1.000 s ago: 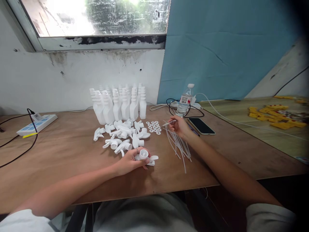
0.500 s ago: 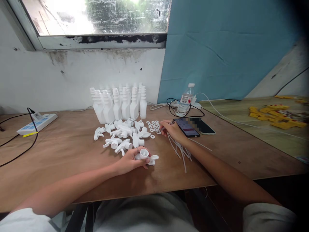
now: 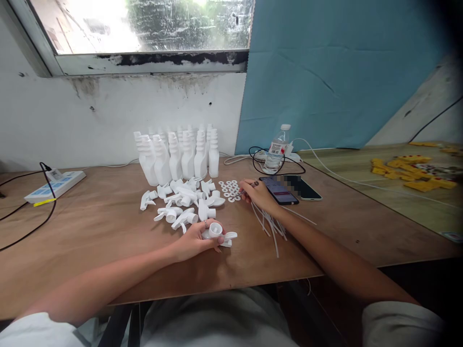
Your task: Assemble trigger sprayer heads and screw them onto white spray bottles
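Observation:
My left hand (image 3: 198, 239) is closed around a white trigger spray head (image 3: 216, 230), its round collar opening turned up. My right hand (image 3: 256, 193) pinches a thin metal tool that looks like tweezers (image 3: 240, 194), much of it hidden by the fingers. The tip of that tool is at a group of flat white ring washers (image 3: 228, 189) on the table. Under and beside my right wrist lie several thin white tubes (image 3: 274, 234). A loose pile of white trigger spray heads (image 3: 188, 195) lies beyond my left hand.
White spray bottles (image 3: 175, 156) stand in rows near the wall. Two phones (image 3: 280, 189) lie to the right, before a clear water bottle (image 3: 278, 149) and a black cable. At far left is a power strip (image 3: 56, 186). Yellow pieces (image 3: 401, 168) lie on the right-hand surface.
The tool's tip in my right hand has shifted slightly, and the nearest washer now lies closer to the others. My left hand keeps the spray head in the same place.

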### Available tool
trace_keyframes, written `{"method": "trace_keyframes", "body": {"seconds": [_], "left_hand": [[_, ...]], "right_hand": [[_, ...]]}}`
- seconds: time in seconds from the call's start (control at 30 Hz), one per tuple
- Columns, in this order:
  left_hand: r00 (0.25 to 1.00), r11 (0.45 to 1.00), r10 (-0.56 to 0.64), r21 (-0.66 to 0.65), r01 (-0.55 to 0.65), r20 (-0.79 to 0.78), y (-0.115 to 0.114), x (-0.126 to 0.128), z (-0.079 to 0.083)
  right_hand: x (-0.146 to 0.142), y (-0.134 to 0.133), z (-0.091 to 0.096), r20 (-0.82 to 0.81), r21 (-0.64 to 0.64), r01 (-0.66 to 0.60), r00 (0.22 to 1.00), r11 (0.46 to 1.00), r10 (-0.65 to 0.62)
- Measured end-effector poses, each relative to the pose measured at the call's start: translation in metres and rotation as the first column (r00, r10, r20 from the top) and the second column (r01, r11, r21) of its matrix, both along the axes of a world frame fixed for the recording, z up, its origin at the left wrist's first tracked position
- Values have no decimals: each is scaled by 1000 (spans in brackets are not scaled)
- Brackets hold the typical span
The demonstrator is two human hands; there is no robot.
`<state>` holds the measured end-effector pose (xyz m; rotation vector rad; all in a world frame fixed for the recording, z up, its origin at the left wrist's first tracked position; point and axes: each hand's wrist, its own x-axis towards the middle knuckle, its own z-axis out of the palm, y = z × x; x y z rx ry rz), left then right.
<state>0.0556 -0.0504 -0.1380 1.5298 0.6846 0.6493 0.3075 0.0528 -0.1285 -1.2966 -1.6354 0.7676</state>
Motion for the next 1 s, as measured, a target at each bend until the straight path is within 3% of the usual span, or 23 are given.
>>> {"method": "trace_keyframes", "body": {"seconds": [0.3, 1.0], "left_hand": [[1000, 1000, -13, -3, 13, 10, 2, -1, -4], [1000, 1000, -3, 0, 3, 15, 1, -1, -3]], "right_hand": [[2, 2, -1, -3, 17, 42, 999, 999, -42], [0, 4, -9, 18, 67, -21, 1000, 998, 20]]}}
